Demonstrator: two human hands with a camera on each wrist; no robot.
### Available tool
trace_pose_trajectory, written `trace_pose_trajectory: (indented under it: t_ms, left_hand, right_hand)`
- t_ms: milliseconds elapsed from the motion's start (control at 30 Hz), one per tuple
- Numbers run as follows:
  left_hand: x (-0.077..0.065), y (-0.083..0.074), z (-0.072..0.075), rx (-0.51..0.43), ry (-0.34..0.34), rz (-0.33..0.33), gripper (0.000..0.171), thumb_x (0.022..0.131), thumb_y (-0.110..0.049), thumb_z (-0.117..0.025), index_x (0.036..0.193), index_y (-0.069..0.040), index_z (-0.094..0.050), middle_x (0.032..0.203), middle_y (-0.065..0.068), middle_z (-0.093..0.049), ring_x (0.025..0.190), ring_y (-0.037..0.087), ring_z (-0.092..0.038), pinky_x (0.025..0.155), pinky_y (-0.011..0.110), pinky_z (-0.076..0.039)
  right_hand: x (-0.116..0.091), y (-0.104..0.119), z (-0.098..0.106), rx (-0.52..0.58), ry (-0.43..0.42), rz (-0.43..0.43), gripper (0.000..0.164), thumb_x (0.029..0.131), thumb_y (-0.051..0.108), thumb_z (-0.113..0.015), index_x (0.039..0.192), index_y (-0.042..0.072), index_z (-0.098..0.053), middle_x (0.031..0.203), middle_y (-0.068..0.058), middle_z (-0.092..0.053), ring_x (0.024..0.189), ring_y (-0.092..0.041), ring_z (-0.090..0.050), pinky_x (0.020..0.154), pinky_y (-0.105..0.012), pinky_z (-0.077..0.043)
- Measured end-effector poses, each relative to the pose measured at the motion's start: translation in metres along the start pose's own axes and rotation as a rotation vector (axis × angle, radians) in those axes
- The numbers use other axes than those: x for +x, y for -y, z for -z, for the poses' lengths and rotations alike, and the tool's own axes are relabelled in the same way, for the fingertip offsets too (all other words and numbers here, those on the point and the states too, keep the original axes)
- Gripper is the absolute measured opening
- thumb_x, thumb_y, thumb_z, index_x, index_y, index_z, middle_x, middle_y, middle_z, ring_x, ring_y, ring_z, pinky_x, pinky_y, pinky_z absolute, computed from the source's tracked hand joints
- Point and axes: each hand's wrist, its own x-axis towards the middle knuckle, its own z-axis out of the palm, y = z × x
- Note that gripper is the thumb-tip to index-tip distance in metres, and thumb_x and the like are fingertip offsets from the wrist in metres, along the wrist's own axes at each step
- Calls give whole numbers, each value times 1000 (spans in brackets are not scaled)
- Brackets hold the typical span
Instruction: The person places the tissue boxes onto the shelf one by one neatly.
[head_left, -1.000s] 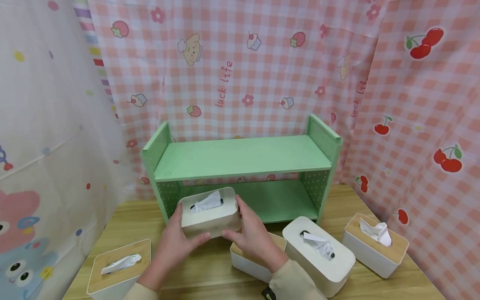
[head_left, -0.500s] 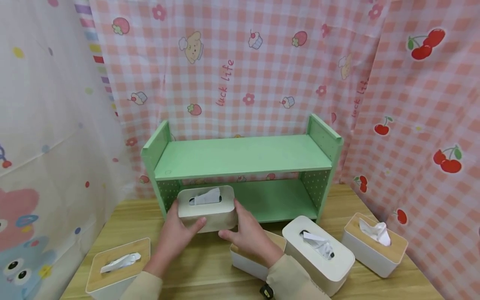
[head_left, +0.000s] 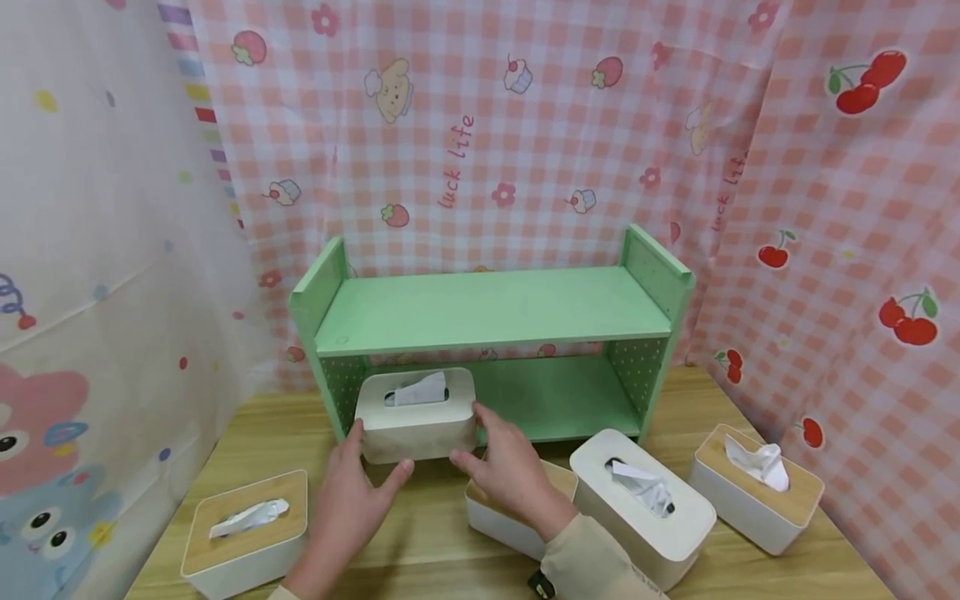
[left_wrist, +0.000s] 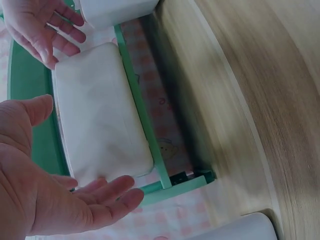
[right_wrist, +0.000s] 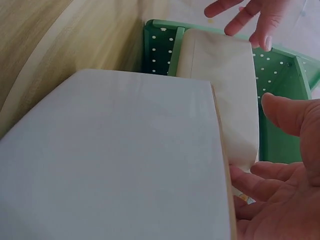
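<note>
A white tissue box (head_left: pixel 420 437) with a tissue sticking out of its lid sits at the left end of the lower board of a green shelf (head_left: pixel 562 400). My left hand (head_left: pixel 348 504) is at the box's left side, its fingertips at the wall and its thumb held off the front. At the opposite side is my right hand (head_left: pixel 517 471), fingertips near the right wall, thumb spread. Both wrist views show loosely extended fingers around the box (left_wrist: pixel 102 112) and the thumbs away from it. Behind my right forearm, a wood-lidded tissue box (head_left: pixel 495 517) is partly hidden.
More tissue boxes stand on the wooden table (head_left: pixel 420 550): a wood-lidded one (head_left: pixel 251 533) at left, a white-lidded one (head_left: pixel 652 492) at right, and another wood-lidded one (head_left: pixel 757 487) farther right. Patterned curtains (head_left: pixel 555 133) hang behind and at both sides.
The white tissue box has straightened and been set back onto the lower board. Both hands have loosened from it, and the left hand has drawn slightly down and back.
</note>
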Motion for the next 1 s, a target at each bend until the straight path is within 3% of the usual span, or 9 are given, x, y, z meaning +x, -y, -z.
trace_pose_trajectory:
  t_ms: [267, 567, 733, 1000]
  left_hand:
    - [-2, 0, 0, 10, -9, -6, 104, 99, -49, -75, 169, 3, -19, 167, 35, -33, 150, 54, -41, 113, 71, -44]
    - [10, 1, -1, 0, -21, -54, 101, 99, -44, -75, 167, 6, -20, 170, 34, -29, 157, 51, -33, 122, 68, -37]
    - [14, 4, -2, 78, -13, -50, 99, 100, -47, -73, 170, -2, -20, 167, 39, -29, 151, 57, -38, 113, 74, -42]
    - [19, 1, -8, 191, -27, -45, 100, 98, -50, -75, 170, -6, -23, 162, 43, -34, 137, 63, -51, 98, 75, -51]
  right_hand:
    - [0, 5, -3, 58, 24, -17, 80, 100, 37, -76, 164, 5, -40, 158, -19, -57, 147, -43, -50, 118, -60, -46]
    - [10, 12, -8, 28, 76, -24, 84, 102, 40, -74, 168, 7, -33, 165, -17, -49, 154, -41, -43, 123, -56, -42]
    - [14, 15, -10, 5, 96, -5, 84, 102, 41, -73, 168, 7, -34, 164, -17, -50, 153, -40, -45, 122, -55, -43]
    - [6, 20, -15, -176, -19, 105, 69, 101, 39, -75, 155, 2, -53, 150, -19, -63, 138, -43, -60, 116, -58, -48]
